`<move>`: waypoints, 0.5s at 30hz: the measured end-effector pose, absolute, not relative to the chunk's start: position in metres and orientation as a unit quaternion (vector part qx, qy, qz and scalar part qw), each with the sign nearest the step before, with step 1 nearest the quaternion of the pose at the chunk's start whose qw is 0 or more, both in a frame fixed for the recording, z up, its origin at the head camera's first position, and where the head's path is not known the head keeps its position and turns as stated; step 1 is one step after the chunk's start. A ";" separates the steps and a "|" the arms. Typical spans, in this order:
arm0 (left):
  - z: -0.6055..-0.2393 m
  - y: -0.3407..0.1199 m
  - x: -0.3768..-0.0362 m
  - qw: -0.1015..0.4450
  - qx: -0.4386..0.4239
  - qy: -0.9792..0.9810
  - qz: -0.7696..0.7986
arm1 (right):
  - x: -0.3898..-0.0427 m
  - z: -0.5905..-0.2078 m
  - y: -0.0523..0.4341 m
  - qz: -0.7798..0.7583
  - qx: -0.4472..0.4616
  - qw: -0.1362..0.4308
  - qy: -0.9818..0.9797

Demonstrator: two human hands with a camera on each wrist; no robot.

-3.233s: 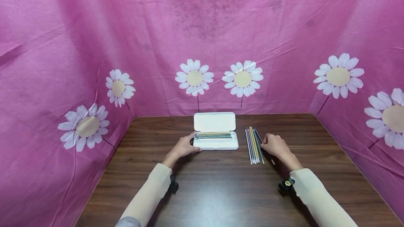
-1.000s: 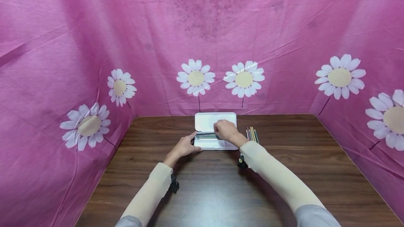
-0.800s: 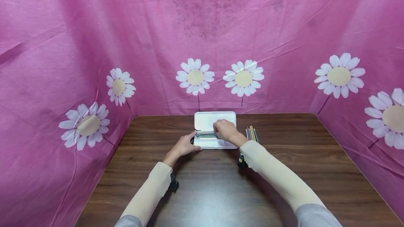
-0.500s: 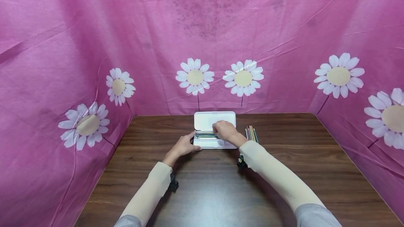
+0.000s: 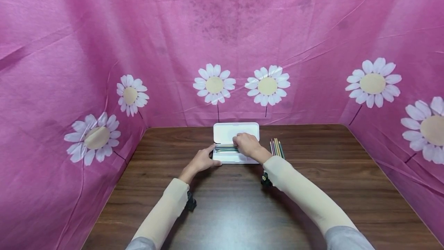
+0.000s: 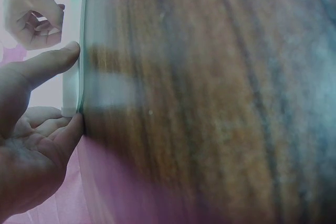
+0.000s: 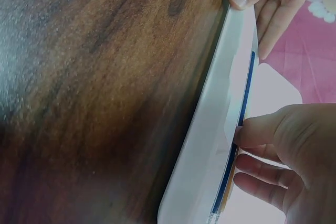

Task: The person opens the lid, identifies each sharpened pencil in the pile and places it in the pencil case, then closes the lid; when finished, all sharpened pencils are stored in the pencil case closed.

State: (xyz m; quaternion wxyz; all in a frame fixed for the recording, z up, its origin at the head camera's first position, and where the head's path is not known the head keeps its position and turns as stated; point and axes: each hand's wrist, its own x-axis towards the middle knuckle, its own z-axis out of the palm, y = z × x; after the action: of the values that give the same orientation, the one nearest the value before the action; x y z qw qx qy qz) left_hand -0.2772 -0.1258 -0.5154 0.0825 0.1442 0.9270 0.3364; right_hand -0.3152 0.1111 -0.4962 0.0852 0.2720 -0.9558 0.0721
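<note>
Right wrist view alone shows right fingers [image 7: 262, 188] pinching a slim dark-blue pencil [image 7: 245, 94]; left fingers [image 7: 282, 18] grip a rectangular white plastic case [image 7: 209, 124].

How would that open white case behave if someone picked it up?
The case would probably stay stiff, as its straight walls look like hard plastic. Its lid, folded open at the back, might swing. The pencils inside lie uncovered, so tilting it could spill them.
</note>
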 end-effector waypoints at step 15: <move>-0.515 -0.126 -0.277 0.089 0.141 0.927 0.335 | -0.310 -0.457 0.154 0.156 0.243 0.094 -0.953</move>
State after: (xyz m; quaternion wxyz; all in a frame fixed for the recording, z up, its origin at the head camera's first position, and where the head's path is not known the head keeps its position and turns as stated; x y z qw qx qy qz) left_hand -0.2772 -0.1259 -0.5148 0.0887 0.1414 0.9275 0.3346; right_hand -0.3098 0.1541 -0.4570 0.0938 0.2427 -0.9529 0.1558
